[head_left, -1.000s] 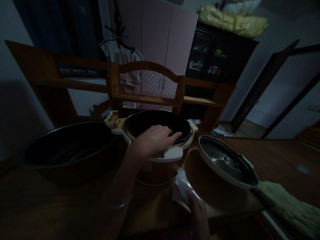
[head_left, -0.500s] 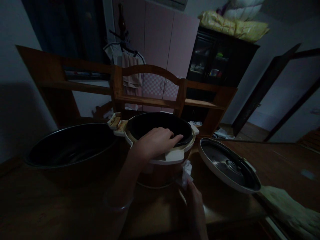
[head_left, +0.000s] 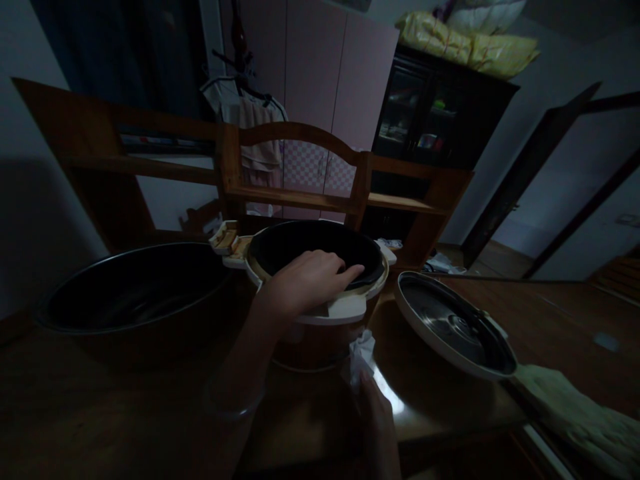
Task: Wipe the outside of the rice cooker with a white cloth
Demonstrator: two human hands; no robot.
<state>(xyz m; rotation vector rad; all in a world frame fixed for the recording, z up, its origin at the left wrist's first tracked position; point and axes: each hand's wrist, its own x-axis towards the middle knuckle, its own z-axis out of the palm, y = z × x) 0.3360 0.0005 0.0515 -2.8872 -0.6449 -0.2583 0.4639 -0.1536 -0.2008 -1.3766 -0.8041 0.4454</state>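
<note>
A rice cooker with a white rim and a dark inner pot stands lidless on the wooden table. My left hand reaches over its near rim, fingers curled down into the pot and the thumb to the right. Its fingertips are hidden inside. Low at the cooker's front right, my right hand pinches a crumpled white tissue, close to the cooker's side. To the right, the round lid lies with its metal inner face up.
A large dark basin sits at the left. Beyond the cooker rises a wooden shelf frame. A pale cloth lies at the right, near the table's front edge.
My right hand has moved the tissue slightly left and toward me. My left hand keeps its place on the cooker. The whole view has shifted a little.
</note>
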